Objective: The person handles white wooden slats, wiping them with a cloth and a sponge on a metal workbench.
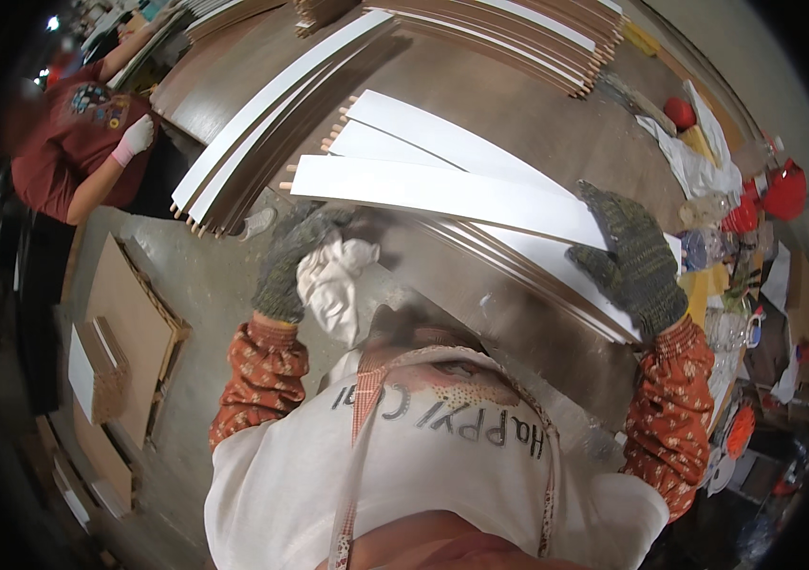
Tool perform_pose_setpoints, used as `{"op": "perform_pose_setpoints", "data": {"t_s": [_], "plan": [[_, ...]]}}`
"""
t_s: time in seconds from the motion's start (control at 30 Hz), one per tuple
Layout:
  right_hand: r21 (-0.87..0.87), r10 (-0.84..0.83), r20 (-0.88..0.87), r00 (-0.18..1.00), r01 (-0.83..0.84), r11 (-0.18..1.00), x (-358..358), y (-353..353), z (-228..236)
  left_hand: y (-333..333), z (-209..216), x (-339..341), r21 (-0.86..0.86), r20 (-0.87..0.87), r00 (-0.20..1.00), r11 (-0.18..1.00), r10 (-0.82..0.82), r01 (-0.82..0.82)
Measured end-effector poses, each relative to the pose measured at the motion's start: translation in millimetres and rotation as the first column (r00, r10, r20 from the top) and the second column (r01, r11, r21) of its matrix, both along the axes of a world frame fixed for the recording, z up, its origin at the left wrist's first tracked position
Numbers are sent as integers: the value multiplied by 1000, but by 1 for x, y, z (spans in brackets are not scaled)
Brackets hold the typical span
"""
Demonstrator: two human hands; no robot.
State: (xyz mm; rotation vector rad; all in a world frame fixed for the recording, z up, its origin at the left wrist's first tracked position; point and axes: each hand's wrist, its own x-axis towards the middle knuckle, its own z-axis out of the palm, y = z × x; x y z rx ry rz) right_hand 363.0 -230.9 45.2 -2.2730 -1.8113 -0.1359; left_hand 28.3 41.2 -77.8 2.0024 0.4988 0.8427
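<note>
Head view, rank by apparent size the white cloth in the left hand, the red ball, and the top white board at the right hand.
1. Top white board
2. White cloth
3. Red ball, though it sits farther from the camera

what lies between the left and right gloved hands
In the head view, a crumpled white cloth at the left hand, then white-faced boards reaching to the right hand.

We are in a workshop: long white boards with wooden pegs (442, 183) are spread over a broad brown worktable (518, 123), and flat brown panels (134, 328) lie above grey flooring (205, 271).
</note>
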Motion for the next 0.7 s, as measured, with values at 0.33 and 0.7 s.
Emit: {"op": "perform_pose_setpoints", "data": {"t_s": [0.33, 0.7], "plan": [[101, 41, 253, 967, -68, 993, -11, 8, -5, -94, 154, 142, 653, -11, 984, 744, -179, 142], [118, -4, 105, 994, -8, 993, -8, 11, -10, 62, 72, 9, 413, 171, 886, 785, 430, -461]]}}
